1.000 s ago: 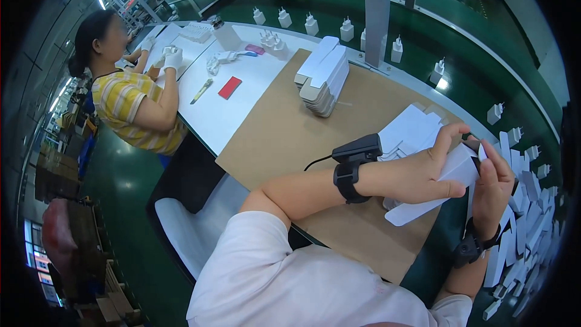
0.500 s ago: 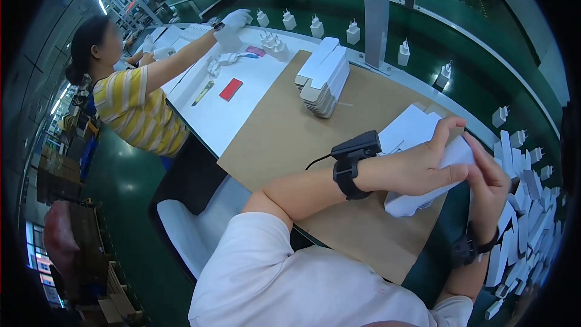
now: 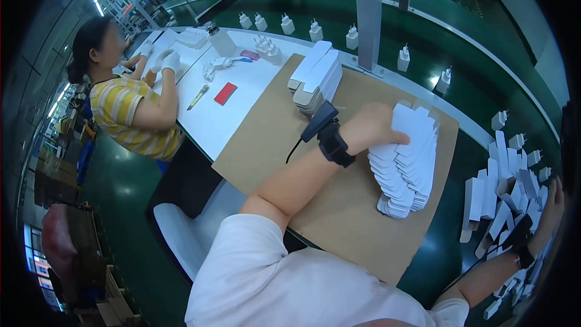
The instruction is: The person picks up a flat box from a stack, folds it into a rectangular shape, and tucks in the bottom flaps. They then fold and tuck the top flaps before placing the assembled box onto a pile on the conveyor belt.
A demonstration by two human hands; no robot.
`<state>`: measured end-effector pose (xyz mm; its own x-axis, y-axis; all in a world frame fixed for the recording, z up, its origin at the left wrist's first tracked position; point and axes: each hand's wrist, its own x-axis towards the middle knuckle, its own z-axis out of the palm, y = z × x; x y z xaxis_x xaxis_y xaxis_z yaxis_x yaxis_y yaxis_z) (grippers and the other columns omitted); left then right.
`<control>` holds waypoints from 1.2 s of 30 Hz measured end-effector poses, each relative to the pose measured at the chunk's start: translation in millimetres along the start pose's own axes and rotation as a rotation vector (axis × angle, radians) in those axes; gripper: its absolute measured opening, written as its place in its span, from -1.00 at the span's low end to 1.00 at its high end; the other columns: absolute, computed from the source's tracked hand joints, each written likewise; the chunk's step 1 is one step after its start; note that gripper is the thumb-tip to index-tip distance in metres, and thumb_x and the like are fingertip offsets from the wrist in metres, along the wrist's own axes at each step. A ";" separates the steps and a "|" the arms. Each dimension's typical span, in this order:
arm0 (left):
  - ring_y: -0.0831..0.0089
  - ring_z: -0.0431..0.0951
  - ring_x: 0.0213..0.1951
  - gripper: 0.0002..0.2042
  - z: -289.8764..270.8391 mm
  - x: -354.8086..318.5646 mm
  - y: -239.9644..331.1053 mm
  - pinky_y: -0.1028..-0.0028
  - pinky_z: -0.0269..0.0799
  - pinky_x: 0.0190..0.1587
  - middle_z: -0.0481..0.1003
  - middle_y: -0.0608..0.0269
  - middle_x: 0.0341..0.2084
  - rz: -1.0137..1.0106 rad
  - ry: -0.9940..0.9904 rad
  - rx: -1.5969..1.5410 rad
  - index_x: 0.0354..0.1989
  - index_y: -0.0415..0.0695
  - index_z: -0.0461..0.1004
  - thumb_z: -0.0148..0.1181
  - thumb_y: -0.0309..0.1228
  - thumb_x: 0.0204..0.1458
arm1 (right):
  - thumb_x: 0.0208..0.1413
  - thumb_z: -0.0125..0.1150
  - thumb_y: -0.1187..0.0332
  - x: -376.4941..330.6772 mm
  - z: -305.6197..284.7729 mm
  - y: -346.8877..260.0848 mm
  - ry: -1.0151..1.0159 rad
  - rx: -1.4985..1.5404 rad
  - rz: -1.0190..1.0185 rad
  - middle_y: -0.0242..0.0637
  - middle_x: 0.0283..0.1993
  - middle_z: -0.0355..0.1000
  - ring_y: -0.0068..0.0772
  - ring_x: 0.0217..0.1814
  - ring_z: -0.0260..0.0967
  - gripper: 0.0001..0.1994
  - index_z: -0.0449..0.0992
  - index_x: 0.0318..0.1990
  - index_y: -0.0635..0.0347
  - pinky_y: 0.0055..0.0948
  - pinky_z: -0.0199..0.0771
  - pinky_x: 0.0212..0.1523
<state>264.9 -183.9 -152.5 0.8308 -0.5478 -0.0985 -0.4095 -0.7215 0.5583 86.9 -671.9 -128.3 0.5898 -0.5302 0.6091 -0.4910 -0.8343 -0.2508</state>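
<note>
Cartons (image 3: pixel 407 169), flat and white, lie fanned in a slanting stack on our brown cardboard sheet (image 3: pixel 339 206); our left hand (image 3: pixel 378 128) rests on the stack's upper end, fingers curled over the topmost carton, thumb side toward us; whether it pinches that carton or only presses on it we cannot tell; a black wrist strap (image 3: pixel 334 143) sits behind it, forearm reaching out from lower left; our right hand (image 3: pixel 549 209) stretches far right, fingers spread flat upon folded white boxes (image 3: pixel 502 194) scattered over the green belt (image 3: pixel 460 42), gripping nothing that we can see.
</note>
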 end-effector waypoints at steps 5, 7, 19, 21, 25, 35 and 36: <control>0.09 0.49 -0.36 -0.47 6.6 -0.2 -3.4 0.34 0.38 -0.27 0.47 -0.13 -0.45 0.069 0.145 0.021 -0.29 -0.38 0.41 0.34 -0.16 -0.32 | 0.11 0.05 0.23 -38.7 -1.2 -114.8 -0.048 0.140 -0.070 -0.23 -0.16 0.44 -0.47 -0.21 0.38 -0.69 0.43 -0.02 0.11 -0.60 0.32 -0.20; 0.13 0.50 -0.39 -0.50 8.9 -1.5 4.8 0.35 0.38 -0.29 0.47 -0.10 -0.48 0.122 0.243 -0.007 -0.29 -0.36 0.41 0.35 -0.19 -0.32 | 0.09 0.07 0.33 -55.2 -6.6 -142.5 -0.201 0.535 -0.187 -0.26 -0.16 0.45 -0.55 -0.24 0.37 -0.70 0.41 0.00 0.12 -0.62 0.32 -0.23; 0.25 0.42 -0.65 -0.80 24.9 -50.4 69.8 0.42 0.31 -0.60 0.38 0.11 -0.67 0.473 0.421 -0.300 -0.39 -0.18 0.26 0.19 -0.46 -0.11 | 0.00 0.18 0.35 -129.0 -5.8 -271.0 -0.528 1.112 -0.338 -0.19 0.02 0.32 -0.49 -0.14 0.34 -0.55 0.29 0.07 0.25 -0.55 0.39 -0.16; 0.29 0.42 -0.66 -0.79 29.5 -47.4 71.8 0.43 0.30 -0.62 0.37 0.14 -0.68 0.513 0.438 -0.370 -0.40 -0.18 0.25 0.20 -0.47 -0.11 | -0.02 0.22 0.31 -131.8 -1.1 -270.3 -0.554 1.210 -0.302 -0.18 0.02 0.31 -0.46 -0.09 0.34 -0.54 0.30 0.05 0.26 -0.53 0.39 -0.15; 0.36 0.39 -0.72 -0.78 32.7 -44.4 71.9 0.47 0.28 -0.66 0.35 0.21 -0.69 0.637 0.483 -0.292 -0.42 -0.18 0.23 0.20 -0.49 -0.12 | -0.10 0.30 0.15 -126.5 -0.2 -268.7 -0.364 1.492 -0.302 -0.16 -0.04 0.35 -0.41 -0.11 0.37 -0.37 0.20 0.10 0.23 -0.47 0.40 -0.11; 0.34 0.37 -0.23 -0.46 43.4 -32.8 63.5 0.39 0.32 -0.20 0.32 0.05 -0.28 0.657 0.232 -0.464 -0.14 -0.14 -0.03 0.26 -0.49 -0.16 | -0.16 0.36 0.23 -119.2 -17.8 -256.3 -0.430 1.051 -0.582 -0.30 -0.47 0.40 -0.57 -0.40 0.37 -0.71 0.40 -0.50 0.22 -0.61 0.34 -0.38; 0.42 0.36 -0.21 -0.37 45.2 -32.2 63.0 0.40 0.32 -0.19 0.31 0.06 -0.27 0.591 0.116 -0.616 -0.04 -0.12 -0.11 0.27 -0.47 -0.14 | -0.18 0.38 0.26 -121.5 -16.3 -254.1 -0.469 0.969 -0.460 -0.33 -0.54 0.35 -0.60 -0.43 0.34 -0.72 0.37 -0.59 0.20 -0.62 0.29 -0.43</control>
<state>195.3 -230.9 -151.4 0.5927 -0.6904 0.4148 -0.5373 0.0447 0.8422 129.5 -393.0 -126.3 0.8628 0.0167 0.5052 0.4049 -0.6212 -0.6709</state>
